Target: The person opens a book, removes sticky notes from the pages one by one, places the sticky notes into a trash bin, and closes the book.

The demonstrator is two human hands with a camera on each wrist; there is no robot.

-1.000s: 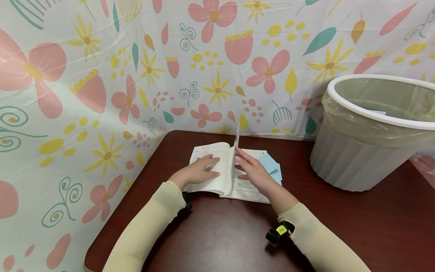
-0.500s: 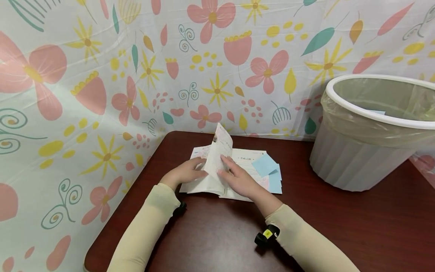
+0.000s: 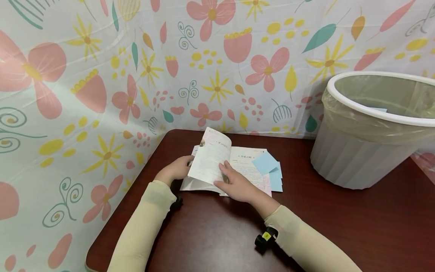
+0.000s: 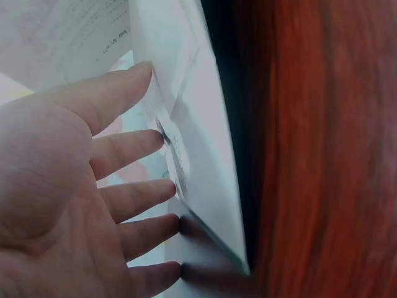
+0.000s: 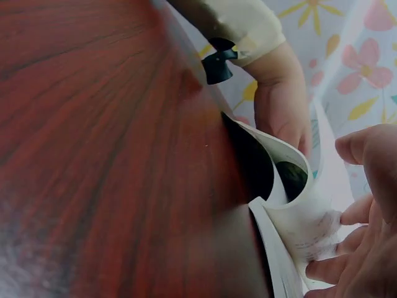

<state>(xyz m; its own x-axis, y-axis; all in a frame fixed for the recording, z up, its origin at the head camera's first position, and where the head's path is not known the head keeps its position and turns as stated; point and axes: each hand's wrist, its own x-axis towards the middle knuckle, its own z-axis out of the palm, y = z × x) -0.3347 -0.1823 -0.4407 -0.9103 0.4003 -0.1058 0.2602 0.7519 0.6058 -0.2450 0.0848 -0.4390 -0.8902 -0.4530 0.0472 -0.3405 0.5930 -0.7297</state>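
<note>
An open book [image 3: 212, 155] lies on the table, one printed page lifted and curving over toward its left half. My right hand [image 3: 238, 185] touches that curved page near the spine, its fingers lightly bent in the right wrist view [image 5: 366, 248]. At the left side of the book is my left hand [image 3: 175, 170]; in the left wrist view its spread fingertips [image 4: 158, 138] meet the edges of the pages. Pale blue paper slips [image 3: 266, 163] lie over the right page and stick out past its right edge.
A grey bin [image 3: 346, 155] with a white rim and clear liner stands on the right; a blue piece of paper [image 3: 378, 109] shows inside it. The dark red table [image 3: 204, 234] meets a flower-patterned cloth [image 3: 217, 56] behind and at left.
The page that stood upright has tipped over to the left. My right hand has moved left with it, uncovering the right page and blue slips, while my left hand has drawn back leftward.
</note>
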